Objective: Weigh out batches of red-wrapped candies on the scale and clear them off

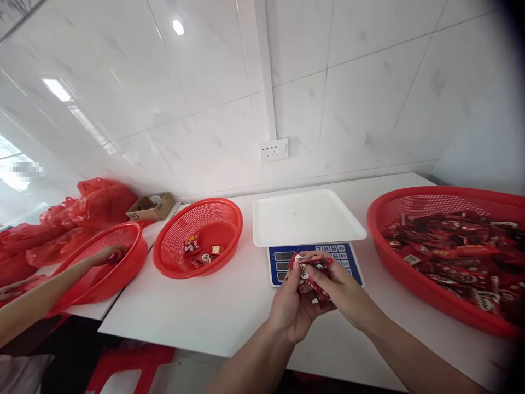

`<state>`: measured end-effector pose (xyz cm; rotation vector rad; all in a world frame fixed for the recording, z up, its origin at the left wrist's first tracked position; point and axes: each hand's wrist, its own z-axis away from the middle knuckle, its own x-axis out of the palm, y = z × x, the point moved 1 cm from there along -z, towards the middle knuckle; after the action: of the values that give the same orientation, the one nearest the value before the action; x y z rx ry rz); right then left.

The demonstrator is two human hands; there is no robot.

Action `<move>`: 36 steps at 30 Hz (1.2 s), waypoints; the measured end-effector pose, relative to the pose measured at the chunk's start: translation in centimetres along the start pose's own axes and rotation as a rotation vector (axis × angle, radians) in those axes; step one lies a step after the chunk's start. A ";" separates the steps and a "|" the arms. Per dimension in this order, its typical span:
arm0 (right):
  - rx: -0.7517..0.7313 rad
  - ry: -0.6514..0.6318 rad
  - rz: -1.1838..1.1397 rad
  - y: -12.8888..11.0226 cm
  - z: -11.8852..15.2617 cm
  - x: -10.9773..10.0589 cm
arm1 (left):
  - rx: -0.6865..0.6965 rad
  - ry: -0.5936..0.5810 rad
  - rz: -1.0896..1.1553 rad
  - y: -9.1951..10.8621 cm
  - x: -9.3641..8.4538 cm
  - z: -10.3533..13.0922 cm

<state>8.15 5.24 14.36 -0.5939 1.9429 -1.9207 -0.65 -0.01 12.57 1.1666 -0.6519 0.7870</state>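
Observation:
Several small red wrapped snack packets (308, 280) are gathered between my two hands, in front of the scale. From below and the left, my left hand (292, 312) cups them with its fingers curled round. My right hand (342, 284) pinches packets from the right side, thumb on top. Behind them is a digital scale (346, 262) with a blue keypad, partly covered by my hands. Its white weighing tray (305, 219) carries nothing. To the right, a large red basket (410, 273) is heaped with red packets (455, 257).
Left of the scale, a red basket (229, 257) holds a few packets (200, 251). Further left, another person's hand (109, 254) reaches into a red basket (139, 257). Red plastic bags (98, 202) and a cardboard box (151, 208) stand by the wall. A red stool (139, 358) is below.

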 end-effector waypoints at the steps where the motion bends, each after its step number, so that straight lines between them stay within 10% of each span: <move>1: -0.013 0.007 0.012 0.0 -0.1 0.0 | 0.005 0.006 0.020 0.0 0.0 0.1; 11: -0.178 0.096 0.141 -1.5 -2.2 -1.3 | -0.003 0.149 0.107 1.3 -0.2 0.4; 20: -0.269 0.358 0.901 -3.0 -6.9 -4.4 | -0.043 0.335 -0.024 1.6 -1.4 0.8; 28: 0.088 -0.239 0.361 -0.1 1.2 -1.5 | 0.225 0.212 -0.020 1.3 -1.3 1.0; 36: 0.287 -0.197 0.151 4.5 4.6 -2.1 | 0.032 0.192 -0.001 -0.5 -3.8 3.3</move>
<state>12.07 2.34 9.67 -0.5155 1.5127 -1.9184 -2.57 -3.99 10.20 1.1041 -0.4807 0.8997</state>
